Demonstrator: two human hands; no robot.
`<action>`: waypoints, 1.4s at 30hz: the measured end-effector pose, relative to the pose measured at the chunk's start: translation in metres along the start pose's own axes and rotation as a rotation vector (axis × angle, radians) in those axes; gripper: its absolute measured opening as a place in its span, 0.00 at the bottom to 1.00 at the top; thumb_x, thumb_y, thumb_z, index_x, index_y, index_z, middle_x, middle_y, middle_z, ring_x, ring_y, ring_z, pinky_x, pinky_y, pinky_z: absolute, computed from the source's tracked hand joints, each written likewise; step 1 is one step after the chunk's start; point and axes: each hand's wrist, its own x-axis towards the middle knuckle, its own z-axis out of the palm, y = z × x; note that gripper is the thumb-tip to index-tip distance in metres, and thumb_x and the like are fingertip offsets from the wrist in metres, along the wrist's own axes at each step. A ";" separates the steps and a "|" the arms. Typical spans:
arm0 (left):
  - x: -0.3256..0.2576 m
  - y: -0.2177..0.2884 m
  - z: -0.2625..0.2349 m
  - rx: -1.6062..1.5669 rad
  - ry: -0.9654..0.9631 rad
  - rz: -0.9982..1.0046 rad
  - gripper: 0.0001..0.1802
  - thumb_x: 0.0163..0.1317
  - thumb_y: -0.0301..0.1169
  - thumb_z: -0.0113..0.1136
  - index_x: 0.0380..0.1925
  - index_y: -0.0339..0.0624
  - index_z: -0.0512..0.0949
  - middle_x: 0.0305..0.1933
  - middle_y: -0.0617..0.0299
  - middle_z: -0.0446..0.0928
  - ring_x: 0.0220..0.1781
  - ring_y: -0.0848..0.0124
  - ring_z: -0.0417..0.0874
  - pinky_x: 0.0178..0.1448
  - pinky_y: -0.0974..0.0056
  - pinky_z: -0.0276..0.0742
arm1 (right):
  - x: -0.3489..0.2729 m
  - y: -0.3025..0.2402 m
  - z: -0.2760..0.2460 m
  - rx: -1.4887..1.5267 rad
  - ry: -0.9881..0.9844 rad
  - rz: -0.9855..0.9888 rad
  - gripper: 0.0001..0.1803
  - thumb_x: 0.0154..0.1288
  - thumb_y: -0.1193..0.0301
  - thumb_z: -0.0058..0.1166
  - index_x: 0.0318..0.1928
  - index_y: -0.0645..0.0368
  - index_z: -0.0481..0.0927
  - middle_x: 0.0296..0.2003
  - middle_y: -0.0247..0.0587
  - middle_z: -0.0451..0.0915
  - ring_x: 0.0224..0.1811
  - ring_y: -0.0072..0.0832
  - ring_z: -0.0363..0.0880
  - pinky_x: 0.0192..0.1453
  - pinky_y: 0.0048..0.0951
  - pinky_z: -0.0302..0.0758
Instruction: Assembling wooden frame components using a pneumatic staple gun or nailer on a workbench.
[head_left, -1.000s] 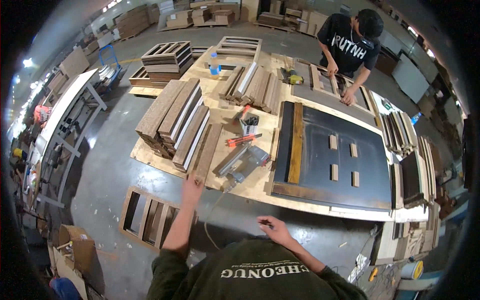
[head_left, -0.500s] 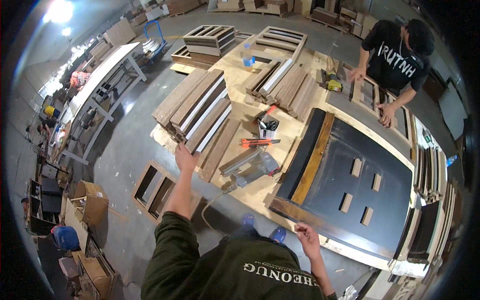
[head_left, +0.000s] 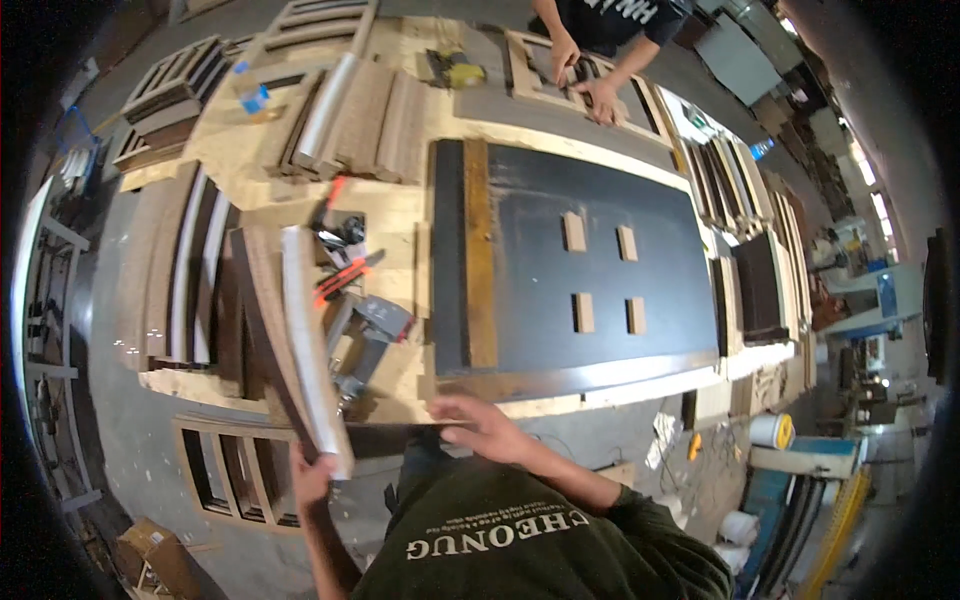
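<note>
My left hand (head_left: 312, 478) is closed round the near ends of wooden slats (head_left: 268, 315), one with a dark side and one with a white face (head_left: 305, 290). They stand tilted up over the bench's front edge. My right hand (head_left: 482, 430) has its thumb and fingers apart at the bench edge, close to a dark strip (head_left: 390, 440) lying crosswise before my body; whether it touches the strip I cannot tell. Near the slats lie a nail gun (head_left: 375, 335) and an orange-handled cutter (head_left: 342, 280). A large dark panel (head_left: 600, 190) carries several small wooden blocks (head_left: 584, 312).
Slat stacks stand at the bench's left (head_left: 150, 270) and far side (head_left: 370, 120). A wooden frame (head_left: 235, 470) leans below the left front edge. Across the bench a co-worker's hands (head_left: 600, 95) work on another frame. A drill (head_left: 455, 70) and bottle (head_left: 250, 90) lie beyond.
My left hand has lifted slats from the left stack and brought them right, toward my body. My right hand has come in toward them. The view has swung to the right.
</note>
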 end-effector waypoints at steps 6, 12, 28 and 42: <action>-0.020 0.006 0.210 -0.059 -0.404 0.066 0.28 0.55 0.30 0.63 0.54 0.36 0.64 0.46 0.62 0.70 0.46 0.74 0.70 0.51 0.64 0.69 | 0.025 0.026 -0.038 0.525 0.369 -0.010 0.28 0.70 0.59 0.41 0.62 0.66 0.59 0.55 0.49 0.71 0.58 0.37 0.71 0.61 0.35 0.68; 0.059 -0.024 0.323 0.614 -0.023 0.492 0.35 0.53 0.40 0.66 0.57 0.34 0.64 0.50 0.43 0.75 0.52 0.51 0.76 0.54 0.56 0.71 | -0.055 0.012 -0.214 0.243 1.084 0.063 0.24 0.56 0.68 0.60 0.51 0.65 0.68 0.42 0.44 0.76 0.44 0.30 0.74 0.51 0.31 0.70; 0.105 -0.070 0.414 1.548 0.273 0.682 0.40 0.54 0.41 0.60 0.66 0.48 0.57 0.72 0.48 0.48 0.74 0.44 0.43 0.69 0.32 0.36 | -0.123 0.050 -0.440 -0.860 1.064 0.227 0.43 0.40 0.64 0.65 0.61 0.58 0.65 0.55 0.48 0.66 0.58 0.46 0.63 0.59 0.46 0.64; 0.085 -0.075 0.381 1.463 0.349 0.645 0.38 0.55 0.40 0.58 0.67 0.52 0.58 0.72 0.45 0.47 0.74 0.44 0.42 0.69 0.31 0.38 | -0.112 0.058 -0.400 -0.897 1.094 0.066 0.37 0.46 0.58 0.65 0.57 0.57 0.70 0.47 0.50 0.70 0.50 0.47 0.70 0.54 0.42 0.70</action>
